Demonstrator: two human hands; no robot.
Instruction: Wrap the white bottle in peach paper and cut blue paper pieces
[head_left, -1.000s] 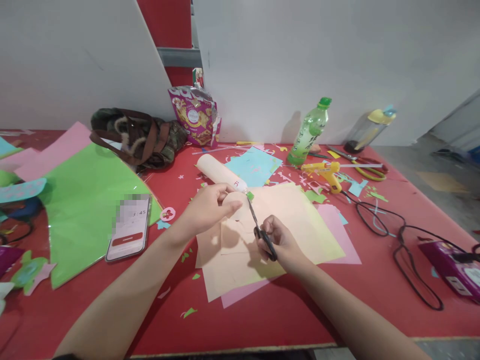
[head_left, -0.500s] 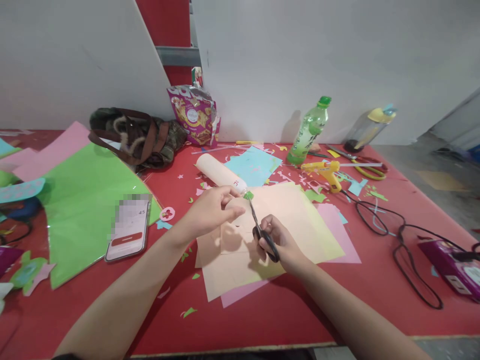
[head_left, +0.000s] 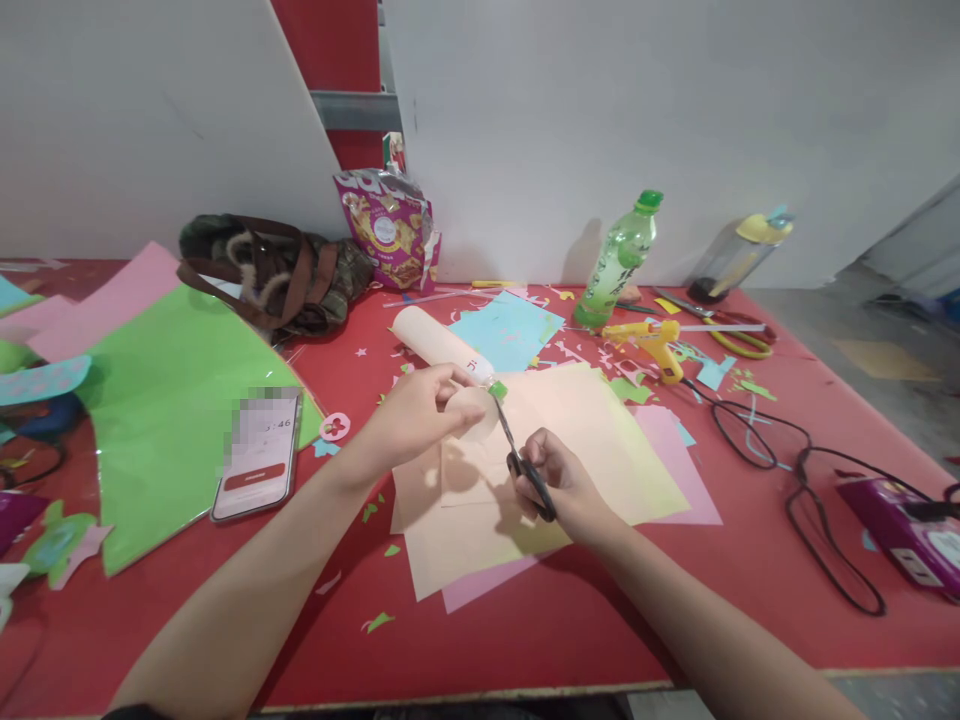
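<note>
My left hand [head_left: 431, 415] pinches a round, pale piece of paper [head_left: 476, 422] between thumb and fingers. In my right hand [head_left: 566, 480] is a pair of scissors [head_left: 531, 480] with black handles; its blades point up and away, close to the paper's right edge. Whether the blades touch the paper I cannot tell. Just beyond the blade tips shows a small green thing like a cap [head_left: 497, 389], near the end of a pale cylinder [head_left: 439, 342]. Beneath both hands lie stacked cream sheets [head_left: 600, 470] over yellow and pink ones.
To the left are a phone [head_left: 259, 450] and a large green sheet [head_left: 165, 400]. A bag [head_left: 285, 270], a snack packet [head_left: 390, 230] and a green bottle [head_left: 619, 260] stand by the wall. Rightward lie a yellow glue gun [head_left: 652, 345], its looping cable, and more scissors [head_left: 739, 340].
The round paper has turned in my left hand, and more of its face shows now. The scissors have shifted only slightly.
</note>
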